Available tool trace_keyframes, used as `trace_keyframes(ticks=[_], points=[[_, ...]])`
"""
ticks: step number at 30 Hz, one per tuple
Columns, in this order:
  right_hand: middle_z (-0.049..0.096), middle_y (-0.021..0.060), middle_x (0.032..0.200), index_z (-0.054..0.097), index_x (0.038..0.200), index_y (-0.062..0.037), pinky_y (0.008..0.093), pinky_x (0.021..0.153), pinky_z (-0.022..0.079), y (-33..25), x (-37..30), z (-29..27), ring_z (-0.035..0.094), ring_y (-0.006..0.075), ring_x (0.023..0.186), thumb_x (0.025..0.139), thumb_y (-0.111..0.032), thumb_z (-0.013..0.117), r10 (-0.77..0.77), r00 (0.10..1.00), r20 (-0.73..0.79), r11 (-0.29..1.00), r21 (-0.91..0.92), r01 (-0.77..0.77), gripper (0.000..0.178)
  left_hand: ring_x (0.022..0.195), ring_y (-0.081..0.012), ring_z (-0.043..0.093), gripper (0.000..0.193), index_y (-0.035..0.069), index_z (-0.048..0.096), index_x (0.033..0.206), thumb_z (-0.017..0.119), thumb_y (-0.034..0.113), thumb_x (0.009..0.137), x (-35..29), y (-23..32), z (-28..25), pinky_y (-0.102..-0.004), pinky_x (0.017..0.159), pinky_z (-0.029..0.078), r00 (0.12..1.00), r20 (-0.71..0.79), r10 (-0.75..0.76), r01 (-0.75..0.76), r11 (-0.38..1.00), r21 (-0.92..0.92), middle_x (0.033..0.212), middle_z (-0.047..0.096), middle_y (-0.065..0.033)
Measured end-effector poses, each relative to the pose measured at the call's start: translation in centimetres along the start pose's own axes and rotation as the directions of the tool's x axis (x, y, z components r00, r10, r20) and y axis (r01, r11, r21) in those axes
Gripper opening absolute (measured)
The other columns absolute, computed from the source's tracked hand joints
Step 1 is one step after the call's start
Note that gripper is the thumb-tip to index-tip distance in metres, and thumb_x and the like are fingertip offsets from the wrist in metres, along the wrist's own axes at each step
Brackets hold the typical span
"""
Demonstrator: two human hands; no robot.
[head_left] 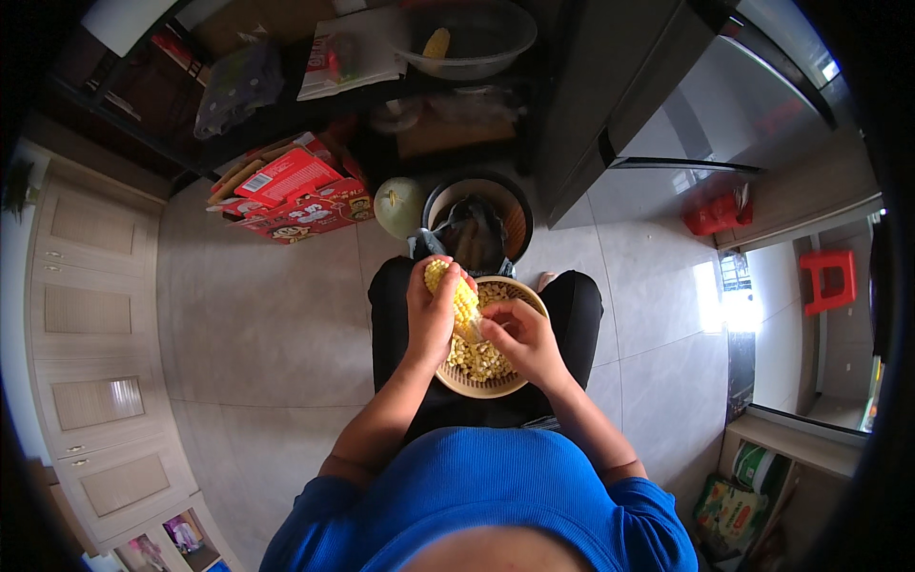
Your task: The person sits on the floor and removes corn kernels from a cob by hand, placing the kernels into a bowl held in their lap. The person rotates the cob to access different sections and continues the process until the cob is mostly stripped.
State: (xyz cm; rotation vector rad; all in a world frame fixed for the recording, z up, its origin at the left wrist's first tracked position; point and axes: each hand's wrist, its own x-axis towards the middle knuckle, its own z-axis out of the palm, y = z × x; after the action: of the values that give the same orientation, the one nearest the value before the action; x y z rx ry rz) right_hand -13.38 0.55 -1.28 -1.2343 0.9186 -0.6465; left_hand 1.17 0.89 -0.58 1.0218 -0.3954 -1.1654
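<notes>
A yellow corn cob (461,303) slants over my lap, with rows of kernels on it and a pale lower end. My left hand (431,319) is wrapped round its upper part. At the lower end, my right hand (519,341) is closed, its thumb and fingers pressed against the cob. Both hands are over a round beige basket (467,389), which rests between my thighs. Loose corn kernels (479,362) lie in it, mostly yellow. Whether the right fingers also hold loose kernels is hidden.
Just beyond the basket stands a round bin (519,205) lined with a dark bag. A pale green round gourd or melon (398,207) and a red carton (305,195) are left of it. On the dark shelf sits a see-through bowl (486,62) with another cob (437,44).
</notes>
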Motion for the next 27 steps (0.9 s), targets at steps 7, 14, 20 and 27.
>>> trace_keyframes(ticks=[7,14,20,27], points=[[0.053,0.0028,0.09,0.052,0.098,-0.0034,0.0232,0.073,0.043,0.3,0.8,1.7,0.051,0.0089,0.084,0.077,-0.015,0.071,-0.097,0.992,-0.083,0.988,0.112,0.106,0.03,0.069,-0.0119,0.057,0.016,0.003,0.044,0.102,0.053,0.006,0.089,-0.1,-0.3,0.1,-0.0238,0.061,0.048,0.99,0.006,0.138,-0.138,0.98,0.147,0.079,0.055,-0.0064],[0.05,0.0047,0.098,0.042,0.102,-0.0012,0.0233,0.079,0.045,0.7,0.9,1.9,0.052,0.0107,0.093,0.081,-0.001,0.064,-0.071,0.997,0.012,0.923,0.379,0.061,0.031,0.068,-0.0114,0.057,0.017,0.003,0.044,0.102,0.053,0.006,0.089,-0.4,-0.2,0.2,-0.0235,0.06,0.048,0.988,0.025,0.153,-0.155,0.969,0.191,0.079,0.055,-0.0063],[0.048,0.0073,0.102,0.04,0.103,-0.0008,0.025,0.08,0.047,-0.2,0.8,1.9,0.053,0.012,0.094,0.083,-0.001,0.062,-0.008,0.998,0.056,0.914,0.405,-0.016,0.03,0.068,-0.0112,0.057,0.018,0.003,0.044,0.102,0.054,0.006,0.088,-0.4,-0.4,-0.1,-0.0231,0.06,0.048,0.988,0.028,0.155,-0.157,0.962,0.221,0.079,0.055,-0.0066],[0.048,0.0092,0.103,0.038,0.107,0.0005,0.026,0.081,0.047,-0.4,0.7,2.0,0.053,0.0143,0.097,0.087,-0.002,0.056,-0.019,0.998,0.054,0.933,0.36,-0.002,0.027,0.068,-0.0112,0.057,0.017,0.003,0.045,0.102,0.055,0.007,0.088,0.0,-0.6,-0.3,-0.023,0.059,0.048,0.99,0.024,0.141,-0.142,0.958,0.247,0.078,0.056,-0.0065]])
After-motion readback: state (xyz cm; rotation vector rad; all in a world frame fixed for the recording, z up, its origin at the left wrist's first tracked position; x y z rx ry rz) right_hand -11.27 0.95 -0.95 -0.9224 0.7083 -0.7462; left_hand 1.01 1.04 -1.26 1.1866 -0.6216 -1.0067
